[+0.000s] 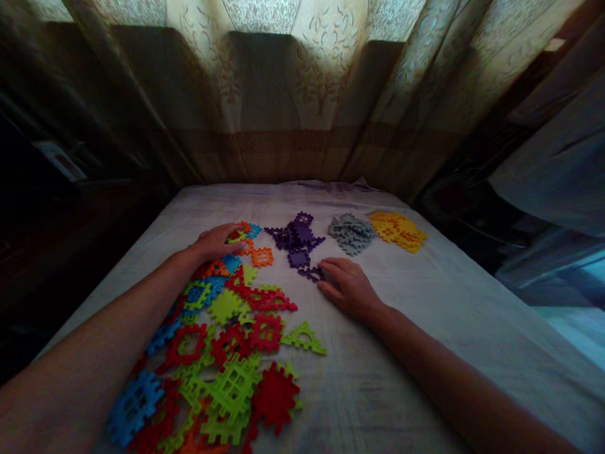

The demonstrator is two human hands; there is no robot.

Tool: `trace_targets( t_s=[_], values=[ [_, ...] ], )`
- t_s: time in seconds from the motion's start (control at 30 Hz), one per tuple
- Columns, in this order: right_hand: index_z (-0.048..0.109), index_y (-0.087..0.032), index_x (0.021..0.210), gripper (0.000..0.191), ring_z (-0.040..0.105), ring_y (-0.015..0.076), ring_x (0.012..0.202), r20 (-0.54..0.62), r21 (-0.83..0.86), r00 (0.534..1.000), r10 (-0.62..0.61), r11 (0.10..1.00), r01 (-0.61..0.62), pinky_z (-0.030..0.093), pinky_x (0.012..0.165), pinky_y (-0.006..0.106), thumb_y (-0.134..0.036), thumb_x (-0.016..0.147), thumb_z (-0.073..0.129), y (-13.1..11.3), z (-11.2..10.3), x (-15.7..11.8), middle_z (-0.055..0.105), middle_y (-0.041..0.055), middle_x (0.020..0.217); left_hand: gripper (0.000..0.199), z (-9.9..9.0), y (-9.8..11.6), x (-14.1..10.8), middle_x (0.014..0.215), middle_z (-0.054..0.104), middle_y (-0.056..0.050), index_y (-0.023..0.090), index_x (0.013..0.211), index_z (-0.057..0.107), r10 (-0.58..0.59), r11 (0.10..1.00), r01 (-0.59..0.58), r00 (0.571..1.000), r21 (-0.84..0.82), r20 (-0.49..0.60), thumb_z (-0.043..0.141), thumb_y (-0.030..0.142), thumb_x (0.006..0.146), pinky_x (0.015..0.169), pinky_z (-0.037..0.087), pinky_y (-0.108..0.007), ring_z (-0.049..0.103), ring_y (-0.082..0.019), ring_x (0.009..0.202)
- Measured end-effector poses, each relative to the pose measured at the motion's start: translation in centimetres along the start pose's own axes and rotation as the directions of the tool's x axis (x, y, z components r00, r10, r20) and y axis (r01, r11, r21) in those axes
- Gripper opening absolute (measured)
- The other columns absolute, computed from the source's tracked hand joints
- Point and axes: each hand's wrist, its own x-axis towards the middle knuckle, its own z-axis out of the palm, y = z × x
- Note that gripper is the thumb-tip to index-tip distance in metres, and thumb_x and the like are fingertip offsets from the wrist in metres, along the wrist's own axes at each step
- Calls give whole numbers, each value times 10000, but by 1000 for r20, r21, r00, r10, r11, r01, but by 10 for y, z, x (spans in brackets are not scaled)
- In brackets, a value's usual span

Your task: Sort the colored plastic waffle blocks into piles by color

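Observation:
My left hand (218, 243) lies over the far end of a mixed heap of notched plastic building pieces, its fingers stretched out on orange and green ones. An orange window piece (262, 256) lies just beyond its fingertips. My right hand (348, 285) rests low on the sheet, with a small purple triangular building piece (311, 273) between thumb and fingers, partly hidden by them. Right above that piece sit a purple square piece (299, 258) and a pile of purple pieces (297, 233).
Grey pieces (351, 232) and yellow pieces (398, 229) form separate piles at the back right. Red, green, blue and orange pieces spread toward me, including a red square piece (275, 397) and a green triangle (305, 338). A curtain (283, 151) hangs behind the sheet-covered surface (425, 328).

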Motion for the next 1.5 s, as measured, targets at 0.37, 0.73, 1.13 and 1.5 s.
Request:
trace_targets(
  t_s=[0.37, 0.73, 1.13, 1.5],
  values=[
    [698, -179, 1082, 260, 607, 211, 1049, -145, 8, 987, -68, 998, 70, 445, 950, 312, -280, 957, 492, -54, 11, 89, 679, 106, 1101, 795, -21, 11, -69, 1484, 515, -70, 184, 1438, 492, 87, 989, -95, 994, -118, -73, 348, 681, 835, 1132, 358, -369, 492, -274, 1344],
    [662, -236, 1253, 584, 517, 319, 1253, 332, -74, 941, 70, 996, -48, 394, 1026, 461, -644, 935, 392, -143, 67, 170, 619, 152, 1297, 674, 6, -29, -150, 1589, 351, -100, 206, 1471, 441, -347, 933, 350, 937, 80, -46, 192, 553, 951, 1171, 212, -565, 283, -299, 1477],
    [682, -199, 1154, 419, 615, 262, 1087, 349, -134, 937, -15, 989, 65, 424, 900, 339, -500, 932, 492, -130, 10, 66, 705, 129, 1144, 545, 11, 37, -171, 1483, 519, -47, 307, 1391, 534, -54, 996, 51, 997, -71, -51, 331, 547, 946, 1172, 206, -574, 424, -278, 1396],
    [646, -198, 1258, 444, 535, 284, 1230, 87, -64, 994, 66, 996, -61, 383, 1050, 425, -458, 914, 541, -130, -31, -58, 618, 143, 1326, 734, 23, 92, -299, 1592, 346, -105, 258, 1506, 387, -72, 997, 76, 980, 18, -187, 427, 652, 888, 1184, 163, -589, 267, -335, 1477]
  ],
)
